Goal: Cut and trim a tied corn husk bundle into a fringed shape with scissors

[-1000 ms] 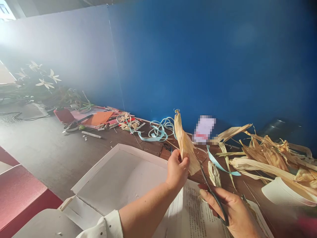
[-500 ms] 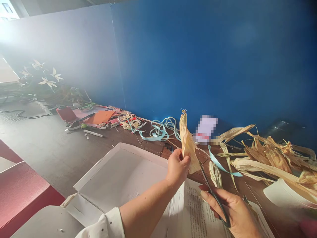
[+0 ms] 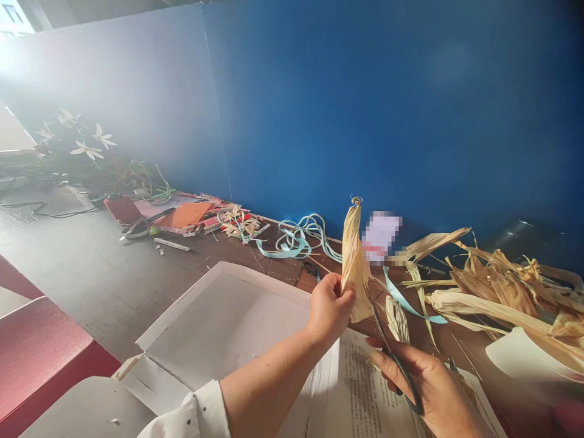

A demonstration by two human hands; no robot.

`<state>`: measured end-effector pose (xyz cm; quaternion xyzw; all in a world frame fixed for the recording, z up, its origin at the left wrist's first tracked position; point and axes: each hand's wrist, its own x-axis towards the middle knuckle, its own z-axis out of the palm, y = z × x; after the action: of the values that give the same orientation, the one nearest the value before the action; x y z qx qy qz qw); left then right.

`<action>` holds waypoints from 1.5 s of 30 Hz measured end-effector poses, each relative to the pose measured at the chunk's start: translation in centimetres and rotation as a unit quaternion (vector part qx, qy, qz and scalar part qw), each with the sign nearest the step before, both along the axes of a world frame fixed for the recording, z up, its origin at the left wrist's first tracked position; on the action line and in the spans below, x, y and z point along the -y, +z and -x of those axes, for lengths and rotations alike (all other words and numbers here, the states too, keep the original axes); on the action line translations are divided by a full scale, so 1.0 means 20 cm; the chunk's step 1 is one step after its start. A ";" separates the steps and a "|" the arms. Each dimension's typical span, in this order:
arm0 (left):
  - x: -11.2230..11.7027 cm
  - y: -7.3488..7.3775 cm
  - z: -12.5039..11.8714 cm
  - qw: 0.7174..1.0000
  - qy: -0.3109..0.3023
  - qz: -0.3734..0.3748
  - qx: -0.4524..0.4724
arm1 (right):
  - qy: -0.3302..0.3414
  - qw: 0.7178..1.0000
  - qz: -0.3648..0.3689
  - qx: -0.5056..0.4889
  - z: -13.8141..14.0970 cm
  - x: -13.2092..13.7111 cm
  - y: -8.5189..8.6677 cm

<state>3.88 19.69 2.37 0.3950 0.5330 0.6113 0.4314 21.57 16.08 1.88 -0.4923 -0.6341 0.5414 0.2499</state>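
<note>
Containers first. Shallow white box (image 3: pixel 219 322) at mid-bench (image 3: pixel 109 292), flat and open; I make out its pale floor and low rim, with my left forearm crossing its near side. White tub (image 3: pixel 513 359) at the right, mouth tilted my way; strips from the husk pile (image 3: pixel 506 286) lie across its rim, and I cannot tell how far they reach inside. Pink box (image 3: pixel 50 359) at lower left, cut off by the frame edge; contents unreadable from here.

Husk (image 3: pixel 353 261): up off the bench, roughly upright, narrow twisted tip on top with fine loops at its end, flaring toward the bottom. My left grip (image 3: pixel 331 304) has it pinched between thumb and fingers at the lower left edge; most of its length stands above the knuckles.

Right grip (image 3: pixel 424 377): closed around the handles of the scissors (image 3: pixel 383 331), below and right of the husk. Blades point up and left, meeting the husk's lower right edge; whether they are parted there, I cannot tell.

Printed sheet (image 3: pixel 360 389) under both wrists. Folded strip (image 3: pixel 396 319) just right of the blades. Blue ribbon (image 3: pixel 287 243) coiled beyond the box.
</note>
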 end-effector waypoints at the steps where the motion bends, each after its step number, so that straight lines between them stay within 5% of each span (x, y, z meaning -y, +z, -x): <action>1: 0.00 0.00 0.00 1.000 -0.001 -0.001 -0.001 | 0.009 1.000 0.001 0.007 0.00 0.00 0.00; 11: 0.04 0.04 -0.01 0.999 -0.027 -0.016 -0.014 | -0.052 0.998 -0.025 0.006 0.04 0.04 0.08; 24: 0.02 0.04 -0.01 0.997 -0.041 -0.014 0.058 | -0.099 0.993 -0.061 0.006 0.06 0.06 0.08; 32: 0.01 0.06 0.00 0.995 -0.054 0.020 0.078 | -0.026 0.999 -0.021 0.036 -0.03 0.00 0.00; 45: 0.02 0.07 0.01 0.993 -0.088 0.033 0.069 | -0.050 0.998 -0.028 0.002 -0.01 0.01 0.00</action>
<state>3.77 19.38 3.83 0.3826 0.4849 0.5788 0.5325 21.77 15.93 1.87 -0.5172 -0.6242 0.5092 0.2892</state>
